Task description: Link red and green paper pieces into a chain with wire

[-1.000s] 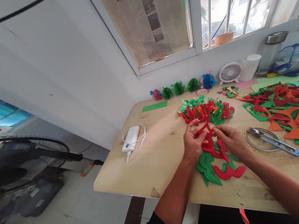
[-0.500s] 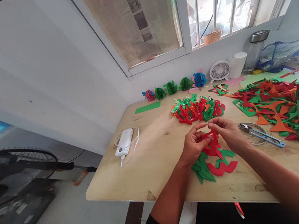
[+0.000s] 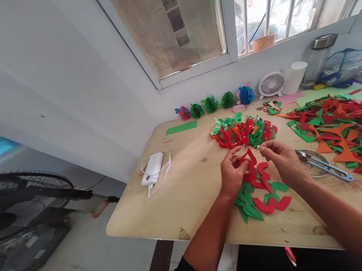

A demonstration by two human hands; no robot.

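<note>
My left hand (image 3: 232, 171) pinches a red cut-out shape (image 3: 249, 156) between thumb and fingers, a little above the table. Close by on the right, my right hand (image 3: 282, 160) has thumb and forefinger pressed together on a tiny white piece (image 3: 259, 147) whose kind I cannot make out. Beneath the hands lie green leaf-like cut-outs (image 3: 249, 203) and a wavy red cut-out (image 3: 272, 204). Just beyond them is a heap of red, green and orange cut-outs (image 3: 245, 129), several with small white squares on them.
A blue-handled cutter (image 3: 327, 167) rests across a round ring at the right, before a large pile of scraps (image 3: 340, 130). A white power bank (image 3: 152, 168) with its cable lies left. A small fan (image 3: 271, 84) and several folded paper ornaments (image 3: 210, 104) stand along the wall.
My hands have moved apart, the right one drawing away to the right with the tiny white piece. The red cut-out is now in the left hand alone. The view has shifted slightly.
</note>
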